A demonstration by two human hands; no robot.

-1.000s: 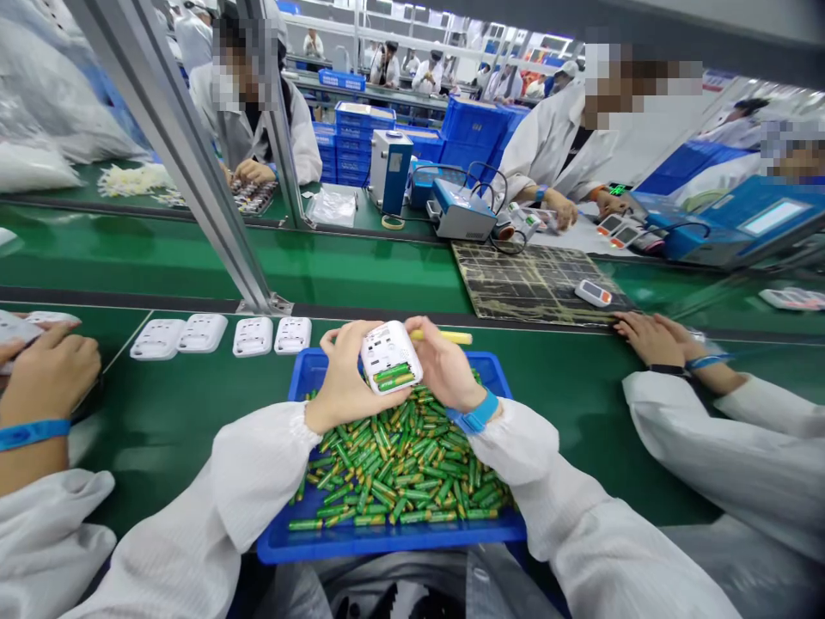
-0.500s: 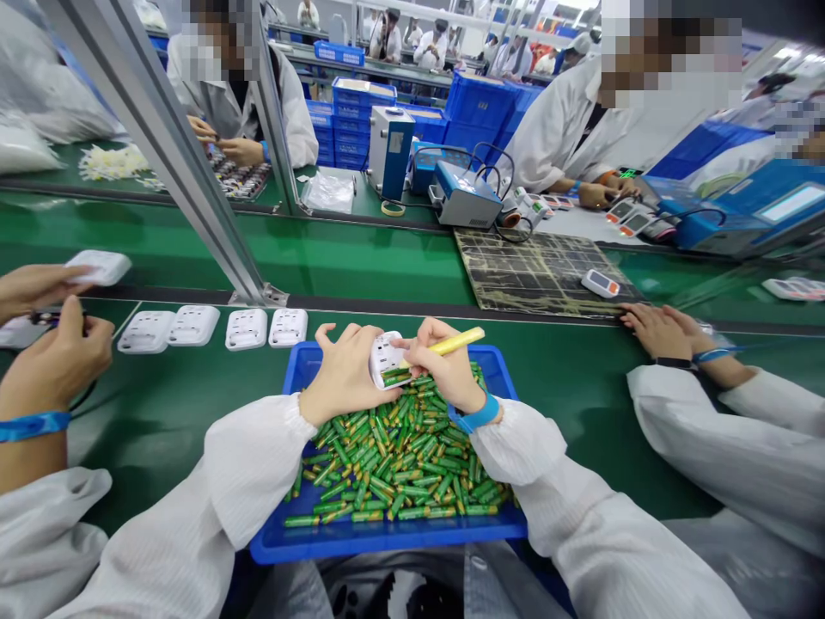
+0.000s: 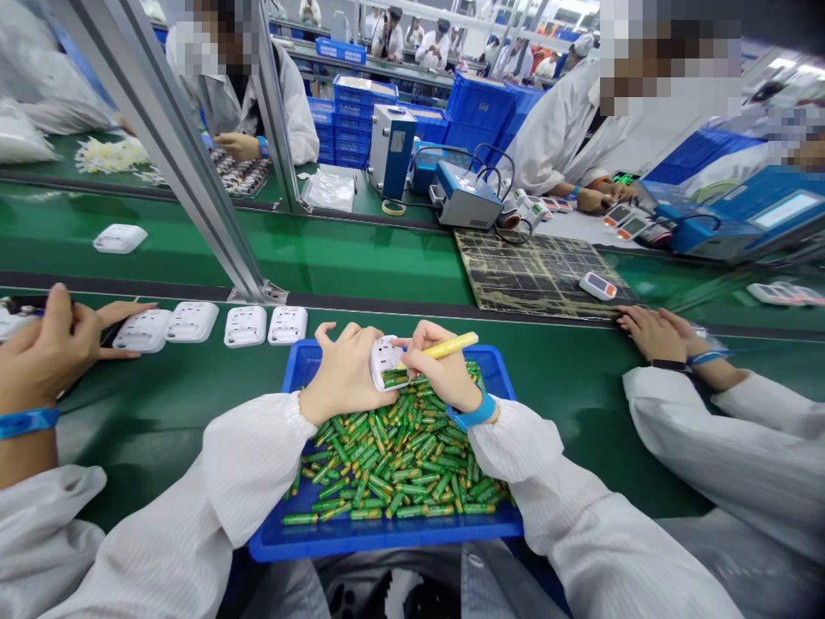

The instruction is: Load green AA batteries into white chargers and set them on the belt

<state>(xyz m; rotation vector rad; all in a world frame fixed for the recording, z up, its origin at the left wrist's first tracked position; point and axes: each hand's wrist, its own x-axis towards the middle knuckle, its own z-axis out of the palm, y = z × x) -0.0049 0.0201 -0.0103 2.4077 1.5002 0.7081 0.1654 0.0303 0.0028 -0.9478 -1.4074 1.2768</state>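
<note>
My left hand (image 3: 346,372) grips a white plastic housing (image 3: 385,354) above a blue tray (image 3: 387,546). Green batteries sit in the lower part of the housing. A yellow stick-like tool (image 3: 451,346) is held in my right hand (image 3: 444,365), its lower end at the housing beside the batteries. Below both hands, the tray holds a heap of green batteries (image 3: 400,464) with gold-coloured ends. To the left of the tray, white housings (image 3: 246,327) lie in a row on the green table.
At the left, a co-worker's hand (image 3: 125,327) touches the row's leftmost housing. Another white housing (image 3: 120,238) lies on the green belt. A metal post (image 3: 186,172) rises at left. A person's hands (image 3: 657,334) rest on the right. A dark board (image 3: 534,271) lies beyond.
The co-worker at left has let go of a housing, now on the belt, and reached to the row. My hands have barely moved.
</note>
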